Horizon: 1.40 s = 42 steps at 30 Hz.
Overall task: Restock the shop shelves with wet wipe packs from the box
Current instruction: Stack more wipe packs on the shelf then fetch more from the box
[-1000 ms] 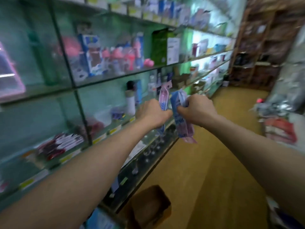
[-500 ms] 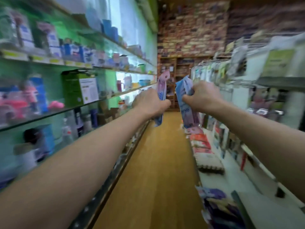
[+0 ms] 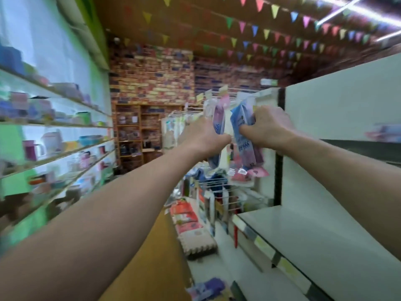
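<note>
Both arms are stretched out in front of me at chest height. My left hand [image 3: 202, 135] grips a pink and blue wet wipe pack [image 3: 218, 120] held upright. My right hand [image 3: 268, 127] grips a bunch of blue and pink wet wipe packs [image 3: 244, 146] that hang down below the fist. The two hands are close together, almost touching. They are in front of a white shelf unit [image 3: 325, 242] on the right. The box is out of view.
Glass shelves with cups and tubs [image 3: 54, 148] run along the left. A wooden floor aisle [image 3: 152, 257] leads to a brick wall with a wooden rack [image 3: 138, 135]. Wire racks with hanging goods [image 3: 217, 187] and foam mats [image 3: 197, 237] stand beside the white shelf.
My view has swung from the left glass shelves round to the right and upward. Both hands kept their packs and now face the white shelf unit. The box has left the view.
</note>
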Available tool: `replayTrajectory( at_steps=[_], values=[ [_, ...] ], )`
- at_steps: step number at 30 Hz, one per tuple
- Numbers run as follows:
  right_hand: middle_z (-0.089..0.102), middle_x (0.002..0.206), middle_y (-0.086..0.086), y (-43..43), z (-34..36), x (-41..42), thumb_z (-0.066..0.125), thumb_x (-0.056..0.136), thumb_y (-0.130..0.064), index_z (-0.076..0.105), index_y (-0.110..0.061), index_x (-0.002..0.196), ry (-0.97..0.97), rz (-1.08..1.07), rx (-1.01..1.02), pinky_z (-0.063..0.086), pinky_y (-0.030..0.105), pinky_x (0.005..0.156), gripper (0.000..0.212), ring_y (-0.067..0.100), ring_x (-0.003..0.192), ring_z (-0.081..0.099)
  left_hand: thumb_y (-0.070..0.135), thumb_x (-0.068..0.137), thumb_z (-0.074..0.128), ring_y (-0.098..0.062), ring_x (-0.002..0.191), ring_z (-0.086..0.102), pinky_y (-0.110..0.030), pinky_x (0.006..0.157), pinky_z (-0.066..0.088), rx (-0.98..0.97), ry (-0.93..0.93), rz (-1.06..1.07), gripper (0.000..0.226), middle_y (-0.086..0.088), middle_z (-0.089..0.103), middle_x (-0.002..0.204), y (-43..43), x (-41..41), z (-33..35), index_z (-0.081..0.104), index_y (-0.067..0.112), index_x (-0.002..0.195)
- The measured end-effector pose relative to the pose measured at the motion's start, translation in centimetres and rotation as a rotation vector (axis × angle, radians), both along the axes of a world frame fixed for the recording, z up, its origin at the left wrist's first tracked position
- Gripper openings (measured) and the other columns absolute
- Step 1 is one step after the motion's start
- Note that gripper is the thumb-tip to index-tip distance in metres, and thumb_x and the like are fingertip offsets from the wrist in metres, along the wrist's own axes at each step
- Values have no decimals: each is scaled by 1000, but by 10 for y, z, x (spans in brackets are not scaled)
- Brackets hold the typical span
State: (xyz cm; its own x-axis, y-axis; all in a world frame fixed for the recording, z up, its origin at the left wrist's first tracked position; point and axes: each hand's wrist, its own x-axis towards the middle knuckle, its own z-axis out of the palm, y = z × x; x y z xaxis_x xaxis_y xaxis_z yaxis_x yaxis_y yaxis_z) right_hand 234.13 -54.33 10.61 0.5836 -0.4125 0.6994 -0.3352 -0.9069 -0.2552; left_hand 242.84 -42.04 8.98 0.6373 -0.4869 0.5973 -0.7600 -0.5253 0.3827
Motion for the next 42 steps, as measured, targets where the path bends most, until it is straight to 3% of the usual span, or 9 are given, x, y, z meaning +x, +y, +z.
replayTrajectory(
  at_steps=[3, 6, 14, 19, 27, 32, 35, 38, 42],
  values=[
    [49, 64, 6, -17, 12, -1, 59, 84, -29, 48, -12, 61, -12, -116, -20, 32, 29, 53, 31, 26, 61, 47, 34, 84, 59, -20, 46, 56, -27, 45, 44, 10, -7, -128, 35, -2, 55, 52, -31, 10, 12, 47, 15, 57],
    [47, 63, 3, -35, 23, -7, 57, 86, -32, 48, -12, 63, -11, -218, -16, 34, 30, 58, 31, 28, 66, 50, 37, 84, 59, -26, 62, 68, -38, 64, 60, 7, -3, -247, 30, -8, 67, 67, -60, 15, 22, 60, 12, 68],
    [56, 66, 4, -85, 51, -50, 57, 88, -31, 57, -10, 74, -56, -439, 23, 40, 30, 58, 25, 24, 65, 55, 39, 80, 61, -30, 73, 69, -42, 71, 60, -113, 102, -539, 28, -10, 69, 78, -153, 2, 40, 66, 11, 84],
    [63, 69, 6, -118, 71, -75, 58, 86, -28, 63, -6, 81, -126, -501, 20, 54, 32, 67, 23, 22, 63, 65, 41, 85, 58, -23, 62, 65, -32, 65, 57, -136, 79, -626, 32, -4, 62, 63, -206, -24, 55, 59, 13, 69],
    [70, 82, 9, -178, 76, -115, 58, 87, -29, 64, -8, 87, -168, -604, 52, 57, 35, 75, 22, 24, 69, 68, 37, 88, 55, -19, 60, 63, -33, 66, 59, -167, 152, -773, 28, -3, 62, 65, -281, -66, 69, 58, 13, 74],
    [70, 86, 10, -208, 71, -129, 59, 88, -21, 64, -11, 86, -169, -612, 181, 60, 37, 69, 11, 27, 71, 70, 35, 91, 56, -17, 61, 59, -32, 67, 56, -205, 369, -838, 29, -4, 59, 67, -322, -81, 68, 52, 12, 73],
    [70, 91, 15, -217, 74, -132, 57, 88, -11, 63, -6, 95, -165, -603, 269, 60, 41, 68, 10, 29, 77, 71, 31, 89, 57, -19, 59, 58, -25, 54, 50, -227, 548, -869, 25, -8, 59, 68, -335, -83, 74, 55, 7, 83],
    [67, 96, 19, -220, 78, -132, 56, 90, -5, 54, -2, 112, -169, -611, 337, 60, 41, 60, 23, 31, 77, 70, 28, 85, 57, -21, 59, 60, -23, 47, 49, -221, 734, -911, 32, -12, 64, 76, -346, -76, 81, 56, 4, 106],
    [58, 91, 19, -224, 81, -135, 57, 92, -3, 29, -3, 129, -211, -657, 435, 56, 37, 48, 46, 26, 61, 63, 31, 88, 54, -25, 78, 70, -34, 62, 55, -126, 983, -1061, 36, -10, 72, 100, -359, -66, 91, 56, 11, 118]
  ],
)
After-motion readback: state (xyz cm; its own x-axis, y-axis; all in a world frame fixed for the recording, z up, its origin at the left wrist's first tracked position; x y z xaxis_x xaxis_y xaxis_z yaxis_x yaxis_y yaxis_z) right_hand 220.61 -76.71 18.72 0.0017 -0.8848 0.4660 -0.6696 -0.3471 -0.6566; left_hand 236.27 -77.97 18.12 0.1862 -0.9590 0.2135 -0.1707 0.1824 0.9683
